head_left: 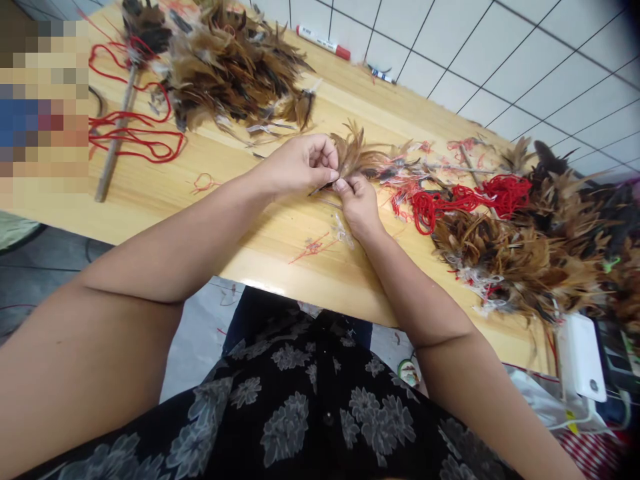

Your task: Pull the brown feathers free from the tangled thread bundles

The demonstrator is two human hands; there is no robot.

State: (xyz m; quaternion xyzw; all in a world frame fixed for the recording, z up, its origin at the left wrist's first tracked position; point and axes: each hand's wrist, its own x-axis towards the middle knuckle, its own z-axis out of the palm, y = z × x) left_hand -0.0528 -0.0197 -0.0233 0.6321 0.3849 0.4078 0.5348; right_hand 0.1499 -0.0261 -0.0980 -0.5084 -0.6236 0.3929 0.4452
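Both hands meet over the middle of the wooden table. Between them is a small bunch of brown feathers, its tips fanning up and away from me. My left hand pinches the base of the bunch with thumb and finger, the other fingers curled. From the right, my right hand grips the same base, thumb close to the left thumb. The quill ends are mostly hidden by my fingers. Just below lie scraps of red and white thread.
A big feather heap lies at the back left, near a stick and loose red cord. To the right are a red cord bundle and more brown feathers. Markers lie by the tiled wall. A white device stands at right.
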